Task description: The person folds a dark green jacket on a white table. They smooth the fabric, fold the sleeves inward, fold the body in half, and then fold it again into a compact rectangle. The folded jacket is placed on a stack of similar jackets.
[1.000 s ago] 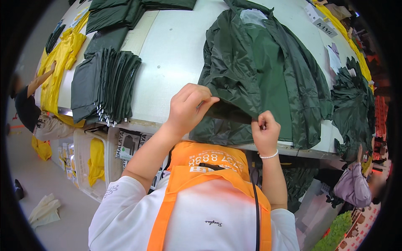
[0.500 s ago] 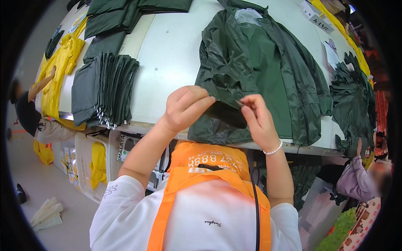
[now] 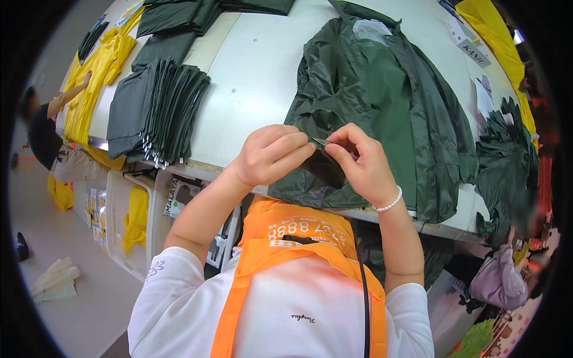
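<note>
A dark green jacket (image 3: pixel 391 98) with a glossy outer side lies spread open on the white table, its front parted over the lining. Above its near left part, my left hand (image 3: pixel 272 154) pinches the edge of a dark green flap of its fabric. Close beside it, my right hand (image 3: pixel 362 165) pinches the same edge between thumb and fingertips. Below the fingers, the dark flap (image 3: pixel 325 169) hangs with a shadowed hollow. Whether it is a cuff or a pocket, I cannot tell.
Folded dark green garments (image 3: pixel 158 113) stand in a row on the white table (image 3: pixel 236 71), left of the jacket. Yellow garments (image 3: pixel 98 86) lie farther left, beside a person (image 3: pixel 45 125). More dark green garments (image 3: pixel 504 161) hang over the right edge, near another person (image 3: pixel 498 280).
My hands have drawn closer together along the fabric edge, the right one shifting left. The held flap has turned and now shows a hollow. The view has shifted slightly.
</note>
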Demonstrator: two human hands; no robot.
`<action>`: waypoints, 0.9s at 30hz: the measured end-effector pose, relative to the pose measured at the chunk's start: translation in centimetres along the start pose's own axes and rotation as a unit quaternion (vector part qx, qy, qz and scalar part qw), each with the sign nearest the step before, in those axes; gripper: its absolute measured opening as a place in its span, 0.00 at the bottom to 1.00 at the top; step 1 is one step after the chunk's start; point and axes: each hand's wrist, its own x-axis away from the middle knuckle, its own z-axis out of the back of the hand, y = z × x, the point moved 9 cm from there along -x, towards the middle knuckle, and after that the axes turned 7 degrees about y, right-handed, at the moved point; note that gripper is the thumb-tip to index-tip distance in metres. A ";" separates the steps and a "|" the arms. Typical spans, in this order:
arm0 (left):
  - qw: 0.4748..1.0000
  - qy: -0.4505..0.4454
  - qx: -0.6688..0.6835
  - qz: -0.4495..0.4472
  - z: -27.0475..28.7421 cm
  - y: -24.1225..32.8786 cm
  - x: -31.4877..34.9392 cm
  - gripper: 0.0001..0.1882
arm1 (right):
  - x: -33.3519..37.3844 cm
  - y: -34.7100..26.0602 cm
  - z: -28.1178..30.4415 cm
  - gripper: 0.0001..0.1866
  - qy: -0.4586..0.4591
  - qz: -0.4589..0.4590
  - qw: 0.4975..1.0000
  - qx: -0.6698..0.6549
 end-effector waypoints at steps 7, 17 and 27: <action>0.989 -0.054 -0.073 0.117 1.0 -1.6 3.2 0.13 | 1.6 5.3 3.7 0.13 0.105 -0.030 0.992 -0.070; 0.829 -0.119 -0.350 0.421 7.0 -6.8 11.7 0.10 | 21.1 21.0 22.0 0.12 0.264 -0.156 0.907 0.287; 0.819 -0.329 0.173 0.437 -32.1 13.0 5.7 0.17 | 27.4 26.6 33.8 0.19 0.195 -0.001 0.912 0.361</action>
